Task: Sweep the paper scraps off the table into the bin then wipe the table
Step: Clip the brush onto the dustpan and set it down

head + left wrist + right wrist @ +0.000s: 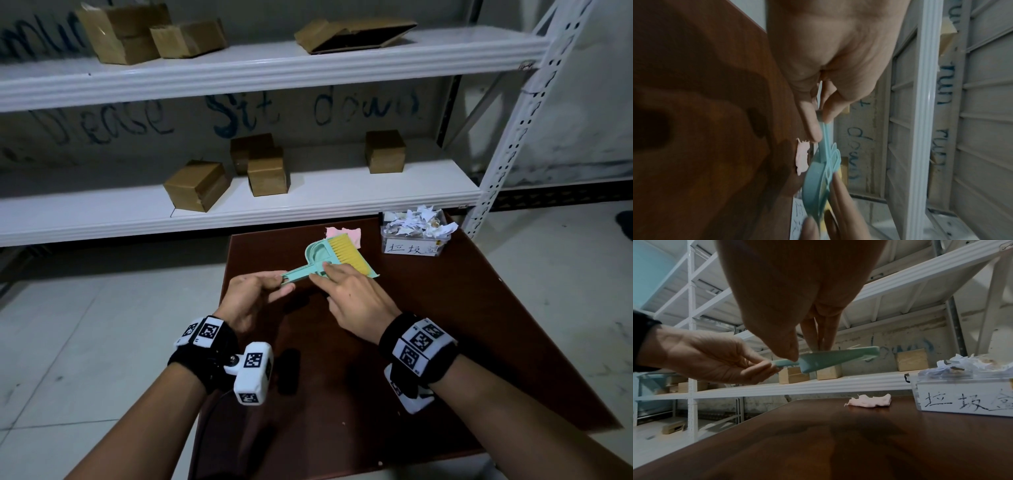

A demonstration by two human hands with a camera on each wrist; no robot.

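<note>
A mint-green dustpan (pixel 317 255) with a yellow-bristled brush (pixel 347 253) nested in it hangs above the dark brown table (pixel 462 325). My left hand (pixel 279 282) pinches the end of the handle. My right hand (pixel 325 274) pinches the set where handle meets pan, fingers on top and thumb beneath, as the right wrist view shows on the dustpan (pixel 828 358). A clear labelled bin (pixel 412 248) heaped with white paper scraps (pixel 418 221) stands at the table's far right corner. A pink cloth (pixel 354 234) lies beyond the brush, partly hidden by it.
A white metal shelf (pixel 239 212) with several cardboard boxes runs just behind the table. Pale tiled floor (pixel 85 342) lies to the left and right. A tiny white bit (pixel 379 462) lies near the table's front edge.
</note>
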